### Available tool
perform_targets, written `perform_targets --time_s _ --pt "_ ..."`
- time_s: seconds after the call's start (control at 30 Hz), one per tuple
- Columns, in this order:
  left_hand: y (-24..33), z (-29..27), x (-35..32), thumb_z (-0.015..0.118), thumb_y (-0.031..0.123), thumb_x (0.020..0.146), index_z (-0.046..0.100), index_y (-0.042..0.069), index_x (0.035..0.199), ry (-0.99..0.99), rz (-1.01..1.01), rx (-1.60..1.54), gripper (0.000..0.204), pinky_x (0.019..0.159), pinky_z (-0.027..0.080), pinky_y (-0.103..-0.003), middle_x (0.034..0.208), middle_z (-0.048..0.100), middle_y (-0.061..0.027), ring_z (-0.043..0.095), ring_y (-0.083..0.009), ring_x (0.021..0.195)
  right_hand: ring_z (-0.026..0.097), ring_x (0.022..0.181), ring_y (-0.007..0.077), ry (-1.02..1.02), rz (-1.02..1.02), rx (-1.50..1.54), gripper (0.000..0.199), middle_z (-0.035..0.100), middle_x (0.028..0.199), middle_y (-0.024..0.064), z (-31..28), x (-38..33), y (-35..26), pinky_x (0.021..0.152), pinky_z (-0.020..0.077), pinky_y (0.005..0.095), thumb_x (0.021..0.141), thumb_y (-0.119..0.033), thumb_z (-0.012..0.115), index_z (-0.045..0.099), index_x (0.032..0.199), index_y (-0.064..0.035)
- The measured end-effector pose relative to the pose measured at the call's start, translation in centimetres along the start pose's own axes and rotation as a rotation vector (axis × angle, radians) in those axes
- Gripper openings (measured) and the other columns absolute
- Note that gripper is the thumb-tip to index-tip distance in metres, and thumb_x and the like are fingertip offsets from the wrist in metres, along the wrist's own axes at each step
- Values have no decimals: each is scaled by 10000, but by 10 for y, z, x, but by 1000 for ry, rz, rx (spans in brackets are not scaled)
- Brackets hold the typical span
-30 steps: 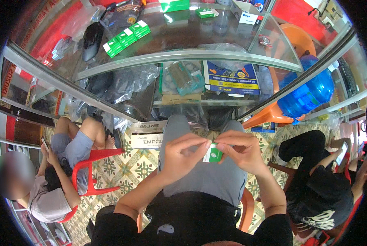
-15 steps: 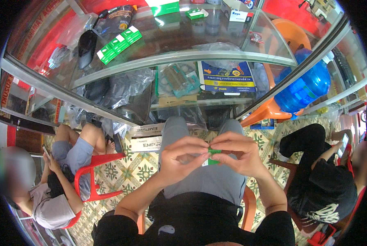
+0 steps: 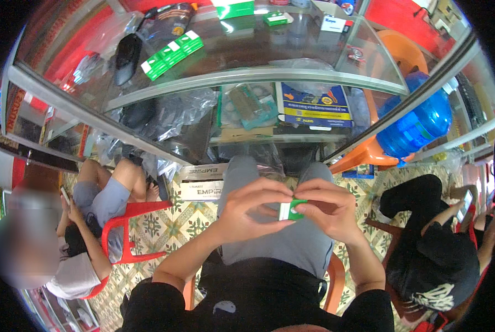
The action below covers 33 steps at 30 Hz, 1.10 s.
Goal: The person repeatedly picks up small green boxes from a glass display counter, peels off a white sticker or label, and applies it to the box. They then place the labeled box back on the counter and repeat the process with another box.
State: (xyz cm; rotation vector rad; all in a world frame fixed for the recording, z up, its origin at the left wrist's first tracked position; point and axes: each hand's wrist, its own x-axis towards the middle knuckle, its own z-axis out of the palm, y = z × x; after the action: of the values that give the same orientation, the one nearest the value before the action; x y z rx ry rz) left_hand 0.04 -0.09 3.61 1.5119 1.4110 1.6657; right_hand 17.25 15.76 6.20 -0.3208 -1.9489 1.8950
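Note:
Over my lap I hold a small green and white carton (image 3: 293, 209) between both hands. My left hand (image 3: 253, 207) has its thumb below and its fingers along the top of the carton's left side. The thumb of my right hand (image 3: 330, 207) presses the green face, with its fingers bent over the top edge. On the glass counter ahead lies a row of similar small green and white cartons (image 3: 173, 55). Farther right on the counter are another green carton (image 3: 278, 19) and a larger green and white box (image 3: 233, 8).
A metal-edged glass display case (image 3: 258, 86) stands before my knees. At its right, a blue water jug (image 3: 416, 124) rests on an orange chair (image 3: 364, 150). White boxes (image 3: 200, 191) lie on the tiled floor. One person (image 3: 81, 243) sits at left, another (image 3: 444, 249) at right.
The carton has turned in my fingers, so more of its green face and white end shows. My head view has shifted slightly, moving the scene a little to the right.

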Motion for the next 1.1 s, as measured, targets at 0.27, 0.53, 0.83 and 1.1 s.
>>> perform_targets --time_s 0.27,0.53,0.83,1.1 --pt "10 -17 13 842 141 935 620 -17 1416 -110 -614 -456 553 953 614 -346 1288 669 -108 655 -196 1191 724 1026 329 -62 -456 -429 292 742 1108 144 -1 6 -6 869 598 423 768 115 805 794 1025 -24" --pt "23 -47 31 928 88 812 690 -41 1335 -383 -590 -139 589 1020 595 -380 1263 735 -156 712 -209 1152 699 1088 389 -87 -527 -381 368 737 1178 157 6 6 -4 932 582 465 713 61 843 778 1065 -21" --pt "20 -135 59 916 75 832 738 -16 1270 219 -135 504 481 893 594 -334 1179 761 -109 706 -142 1032 685 1102 389 62 -453 -458 324 730 1185 194 -11 -2 -2 957 547 474 728 20 838 758 1042 18" --pt "26 -219 92 852 227 911 795 43 1209 373 -43 1186 355 901 581 -355 1177 784 -127 753 -190 945 682 1091 373 94 -418 -491 179 734 1153 182 -8 -7 4 955 542 456 801 20 808 761 975 23"
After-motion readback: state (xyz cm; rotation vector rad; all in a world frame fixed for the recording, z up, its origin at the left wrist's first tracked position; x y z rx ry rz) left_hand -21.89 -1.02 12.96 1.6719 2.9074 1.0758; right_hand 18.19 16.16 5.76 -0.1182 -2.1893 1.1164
